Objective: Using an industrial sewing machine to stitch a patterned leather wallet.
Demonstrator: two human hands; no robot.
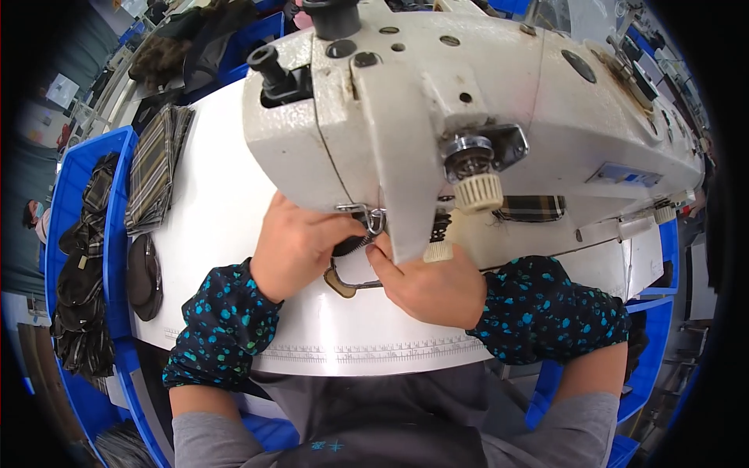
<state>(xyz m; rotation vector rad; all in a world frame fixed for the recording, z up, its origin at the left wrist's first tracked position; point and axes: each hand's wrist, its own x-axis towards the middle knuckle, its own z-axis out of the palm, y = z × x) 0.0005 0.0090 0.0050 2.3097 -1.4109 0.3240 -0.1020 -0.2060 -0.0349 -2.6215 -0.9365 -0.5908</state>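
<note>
A dark, curved fabric piece with a tan edge [340, 285] lies under the needle area of a white sewing machine [406, 125]. My left hand [290, 243] pinches its upper part from the left, with the fingertips close to the presser foot [374, 221]. From the right, my right hand [437, 287] grips the piece, thumb and fingers bent together beside the machine head. Both hands and the machine head hide much of the piece. Patterned dark sleeve covers are on both forearms.
Plaid fabric pieces [158, 168] are stacked on the white table [214, 187] at left, with a dark piece [144, 277] nearer. A blue bin [118, 183] beside them holds dark items. Another plaid piece [530, 208] lies behind the machine's tension knob [477, 193]. More blue bins [651, 351] stand at right.
</note>
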